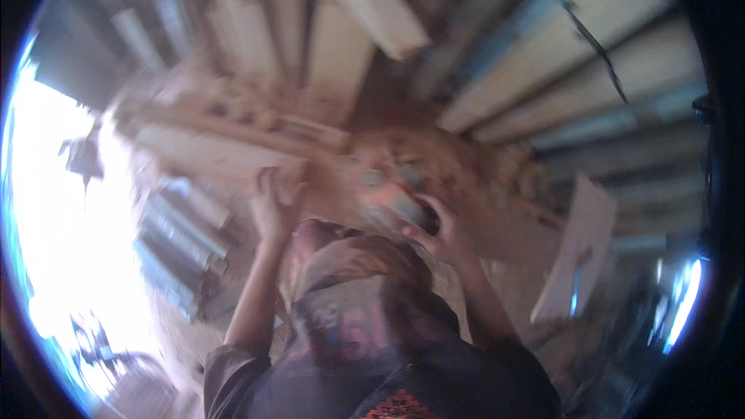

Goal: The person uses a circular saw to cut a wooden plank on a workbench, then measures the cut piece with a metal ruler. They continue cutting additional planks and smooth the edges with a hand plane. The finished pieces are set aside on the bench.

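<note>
The whole view is smeared by motion. My left hand (275, 206) is at the near right end of a pale wooden board (221, 154), its fingers apart; whether they press on the wood cannot be made out. In front of my body, my right hand (441, 231) curls round the dark rounded end of an orange and dark power tool (392, 200). The tool sits low over the dusty brown ground; its exact kind is too blurred to tell.
Long planks (566, 46) lean or lie at the upper right, with upright timber pieces (337, 54) at the back. Short offcuts (182, 237) are stacked at the left. A flat pale board (576, 252) stands at the right. A dark cord (597, 50) crosses the planks.
</note>
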Demonstrator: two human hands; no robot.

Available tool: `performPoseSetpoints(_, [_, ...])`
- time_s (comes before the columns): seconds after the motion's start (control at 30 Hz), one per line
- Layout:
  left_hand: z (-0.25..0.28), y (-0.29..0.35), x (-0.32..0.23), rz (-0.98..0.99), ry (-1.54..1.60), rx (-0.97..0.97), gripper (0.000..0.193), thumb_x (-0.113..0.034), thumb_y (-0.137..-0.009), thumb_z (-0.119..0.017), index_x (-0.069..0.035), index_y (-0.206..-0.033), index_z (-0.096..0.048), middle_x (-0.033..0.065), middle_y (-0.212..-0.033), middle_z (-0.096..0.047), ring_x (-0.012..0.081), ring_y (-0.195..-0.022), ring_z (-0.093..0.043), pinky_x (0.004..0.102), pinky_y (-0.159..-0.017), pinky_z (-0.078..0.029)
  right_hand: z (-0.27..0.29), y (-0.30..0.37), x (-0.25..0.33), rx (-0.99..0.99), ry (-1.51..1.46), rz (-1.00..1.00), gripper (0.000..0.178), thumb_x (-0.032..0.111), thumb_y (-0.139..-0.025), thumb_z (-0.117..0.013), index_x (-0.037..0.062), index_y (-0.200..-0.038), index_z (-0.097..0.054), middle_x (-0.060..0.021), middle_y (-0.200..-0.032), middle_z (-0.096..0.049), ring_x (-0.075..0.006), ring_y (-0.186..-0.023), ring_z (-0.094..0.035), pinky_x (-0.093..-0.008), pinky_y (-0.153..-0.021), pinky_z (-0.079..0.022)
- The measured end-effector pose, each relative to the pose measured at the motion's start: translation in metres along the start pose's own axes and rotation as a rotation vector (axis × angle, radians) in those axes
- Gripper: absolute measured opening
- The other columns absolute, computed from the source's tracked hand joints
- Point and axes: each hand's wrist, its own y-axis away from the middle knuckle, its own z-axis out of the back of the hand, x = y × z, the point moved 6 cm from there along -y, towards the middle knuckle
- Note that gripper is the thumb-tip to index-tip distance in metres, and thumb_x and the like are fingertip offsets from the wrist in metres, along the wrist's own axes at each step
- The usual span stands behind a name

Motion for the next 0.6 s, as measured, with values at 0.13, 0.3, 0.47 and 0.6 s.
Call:
performPoseSetpoints(0.13, [-0.025,-0.022,-0.012,-0.106,-0.188,0.137,0.071,-0.052,-0.105,-0.064,-0.023,-0.167,-0.045,0.0148,-0.177,-0.033,0.0378,-0.165,-0.025,0.0627,-0.123,-0.032,0.081,0.017,-0.069,-0.338,-0.012,0.054,0.049,0.035,-0.102,-0.081,0.0114,-0.143,-0.066,-0.0083,-0.121,-0.074,-0.023,-0.109,-0.07,-0.038,-0.099,-0.056])
performPoseSetpoints(0.3, [-0.023,-0.029,0.007,-0.027,-0.464,0.099,0.074,-0.05,-0.111,-0.054,-0.022,-0.174,-0.03,0.0125,-0.182,-0.021,0.036,-0.168,-0.021,0.064,-0.126,-0.027,0.235,0.085,-0.278,-0.921,0.196,-0.208,0.033,0.02,-0.1,-0.081,0.008,-0.128,-0.07,-0.003,-0.108,-0.074,-0.0175,-0.105,-0.069,-0.0357,-0.094,-0.057])
performPoseSetpoints(0.47, [-0.047,-0.033,0.021,-0.446,-0.423,0.184,0.062,-0.04,-0.116,-0.043,-0.014,-0.172,-0.036,0.02,-0.18,-0.023,0.0425,-0.167,-0.017,0.0586,-0.134,-0.016,0.356,0.217,-0.433,-1.136,0.63,-0.242,0.034,0.01,-0.094,-0.081,0.0046,-0.125,-0.07,-0.0056,-0.111,-0.075,-0.0223,-0.105,-0.072,-0.0388,-0.097,-0.058])
performPoseSetpoints(0.6, [-0.068,-0.006,0.046,-0.159,-0.491,0.303,0.059,-0.032,-0.115,-0.038,-0.022,-0.173,-0.032,0.0205,-0.18,-0.021,0.0449,-0.166,-0.017,0.0716,-0.129,-0.019,0.392,0.216,-0.454,-1.086,0.661,-0.381,0.037,0.011,-0.093,-0.081,0.0044,-0.127,-0.069,-0.0068,-0.114,-0.074,-0.0234,-0.107,-0.071,-0.0396,-0.099,-0.057])
